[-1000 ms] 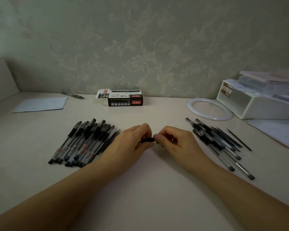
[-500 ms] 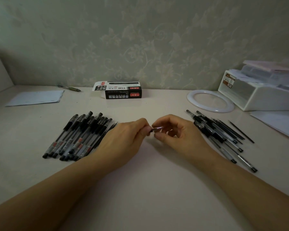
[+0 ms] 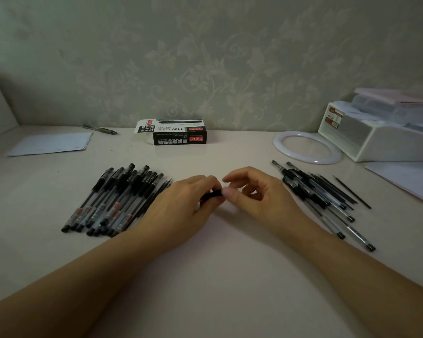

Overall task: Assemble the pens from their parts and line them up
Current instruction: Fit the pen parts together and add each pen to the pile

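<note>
My left hand (image 3: 181, 211) grips a pen (image 3: 211, 195) whose black end sticks out to the right between the fingers; most of its body is hidden under the hand. My right hand (image 3: 259, 198) is close beside it, thumb tip touching the pen's black end, the other fingers curled and slightly apart. A row of several assembled capped pens (image 3: 115, 201) lies to the left of my left hand. A loose pile of pen parts (image 3: 320, 198), barrels and refills, lies to the right of my right hand, with one thin refill (image 3: 352, 195) apart at its right.
A black and white pen box (image 3: 174, 135) lies open at the back by the wall. A white ring (image 3: 307, 147) and a white organizer (image 3: 381, 135) with papers stand at the right. A sheet of paper (image 3: 51, 143) and another pen (image 3: 100, 129) lie at the back left.
A metal-tipped end showed between the two hands half a second ago; now a black end shows there. My right index finger has lifted off. The camera view shifted slightly.
</note>
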### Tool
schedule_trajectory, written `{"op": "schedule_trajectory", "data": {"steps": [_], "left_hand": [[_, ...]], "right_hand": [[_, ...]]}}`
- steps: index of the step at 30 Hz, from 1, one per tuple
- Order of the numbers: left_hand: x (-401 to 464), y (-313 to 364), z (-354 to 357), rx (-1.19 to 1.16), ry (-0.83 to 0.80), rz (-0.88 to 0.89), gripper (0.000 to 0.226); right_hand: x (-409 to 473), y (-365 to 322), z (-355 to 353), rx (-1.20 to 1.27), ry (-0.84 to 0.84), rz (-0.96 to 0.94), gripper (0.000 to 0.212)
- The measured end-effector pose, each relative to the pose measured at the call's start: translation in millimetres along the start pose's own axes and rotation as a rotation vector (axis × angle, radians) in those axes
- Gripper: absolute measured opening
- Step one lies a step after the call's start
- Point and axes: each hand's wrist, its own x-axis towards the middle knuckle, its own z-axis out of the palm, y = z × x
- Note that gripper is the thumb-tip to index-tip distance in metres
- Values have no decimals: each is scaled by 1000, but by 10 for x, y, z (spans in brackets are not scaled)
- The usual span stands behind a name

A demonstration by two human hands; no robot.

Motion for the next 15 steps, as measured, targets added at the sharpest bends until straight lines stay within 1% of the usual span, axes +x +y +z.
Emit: {"op": "schedule_trajectory", "data": {"steps": [3,6,8,9,15], "left_hand": [[0,22,9,17,-10,2,15],[3,21,4,17,-14,-22,18],[4,23,1,13,-12,-34,18],[4,24,1,11,-8,-35,17],[-4,28,5,22,-26,-32,15]], "right_hand": [[0,5,2,-26,8,-15,13],[5,28,-10,-10,-10,-15,5],[3,33,-9,2,-14,-16,14],[3,30,-4,5,-10,-12,15],[-7,19,-1,-56,-9,-11,9]]}}
